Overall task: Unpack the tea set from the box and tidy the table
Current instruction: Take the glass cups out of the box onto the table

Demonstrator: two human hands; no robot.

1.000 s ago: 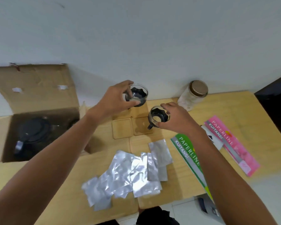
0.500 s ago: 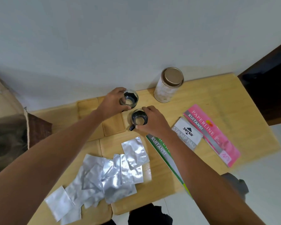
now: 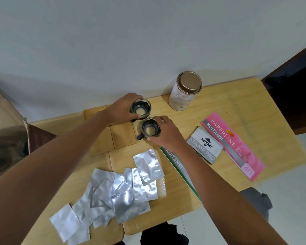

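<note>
My left hand (image 3: 121, 110) curls around one glass cup (image 3: 140, 108), thumb and fingers wrapping its wall, while my right hand (image 3: 166, 132) grips a second glass cup (image 3: 150, 129) from its right side, fingertips on the rim and a dark handle sticking out toward my left arm. The two cups sit just beside each other on the wooden table (image 3: 245, 106). Under my left palm lie square wooden coasters (image 3: 125, 135). Beyond my right hand stands a tin canister (image 3: 185, 91) with a bronze lid. To the right of my right wrist lie a stamp pad box (image 3: 204, 145) and a pink receipt book (image 3: 233, 144). Between my forearms, nearer my body, silver foil pouches (image 3: 124, 188) lie scattered. The cardboard box (image 3: 5, 138) shows far left of my left arm
</note>
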